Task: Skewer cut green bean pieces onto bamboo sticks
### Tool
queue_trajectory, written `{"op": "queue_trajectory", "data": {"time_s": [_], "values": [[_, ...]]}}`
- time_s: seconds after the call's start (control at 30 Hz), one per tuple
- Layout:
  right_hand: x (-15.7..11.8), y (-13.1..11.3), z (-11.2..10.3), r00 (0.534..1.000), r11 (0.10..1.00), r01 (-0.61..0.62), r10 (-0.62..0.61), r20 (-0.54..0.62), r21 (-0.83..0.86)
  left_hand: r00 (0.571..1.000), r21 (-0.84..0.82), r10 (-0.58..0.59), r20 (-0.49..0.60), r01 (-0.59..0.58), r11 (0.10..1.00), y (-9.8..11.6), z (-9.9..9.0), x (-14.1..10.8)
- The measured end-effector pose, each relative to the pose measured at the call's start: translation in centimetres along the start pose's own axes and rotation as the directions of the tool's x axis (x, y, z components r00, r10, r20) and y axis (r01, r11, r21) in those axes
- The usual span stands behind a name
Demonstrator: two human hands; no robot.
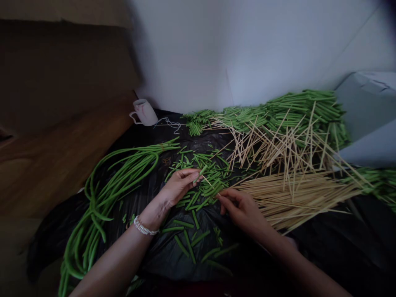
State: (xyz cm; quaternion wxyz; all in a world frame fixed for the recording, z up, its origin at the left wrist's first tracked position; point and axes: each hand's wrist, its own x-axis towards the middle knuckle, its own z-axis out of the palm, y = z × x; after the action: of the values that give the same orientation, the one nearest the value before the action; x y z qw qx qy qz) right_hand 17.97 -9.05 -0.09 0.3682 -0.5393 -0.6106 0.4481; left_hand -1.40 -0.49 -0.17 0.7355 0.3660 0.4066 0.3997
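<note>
My left hand (182,183), with a beaded bracelet (145,227) at the wrist, pinches a short piece of green bean (200,173). In my right hand (236,204) is a thin wooden skewer (210,184), held between thumb and forefinger. The skewer's far end meets the bean piece; how deep it goes in, I cannot tell. Cut bean pieces (193,198) lie scattered under and around both hands on black plastic sheeting (163,255). To the right of my right hand lies a pile of loose skewers (297,185).
Long uncut beans (89,214) lie in a bundle on the left. Skewered beans (306,111) are heaped along the wall, with sticks (272,144) jutting out. A white mug (145,113) stands at the back left beside some string (168,123). A pale box (371,115) is at the right.
</note>
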Motion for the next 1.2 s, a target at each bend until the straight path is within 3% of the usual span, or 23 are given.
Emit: {"op": "queue_trajectory", "data": {"time_s": [0.87, 1.07, 1.2], "values": [[-0.38, 0.11, 0.1, 0.982, 0.944, 0.176, -0.188, -0.019, -0.279, 0.999, 0.069, -0.03, -0.01, 0.031, 0.997, -0.38, -0.12, 0.01], [-0.34, 0.03, -0.02, 0.995, 0.986, 0.095, -0.094, 0.014, -0.14, 0.999, 0.067, -0.048, 0.002, 0.048, 0.997, -0.31, 0.05, -0.22], [-0.42, 0.3, 0.22, 0.977, 0.935, 0.185, -0.208, -0.044, -0.303, 0.998, 0.067, -0.057, -0.004, 0.057, 0.996, -0.35, 0.14, -0.27]]}}
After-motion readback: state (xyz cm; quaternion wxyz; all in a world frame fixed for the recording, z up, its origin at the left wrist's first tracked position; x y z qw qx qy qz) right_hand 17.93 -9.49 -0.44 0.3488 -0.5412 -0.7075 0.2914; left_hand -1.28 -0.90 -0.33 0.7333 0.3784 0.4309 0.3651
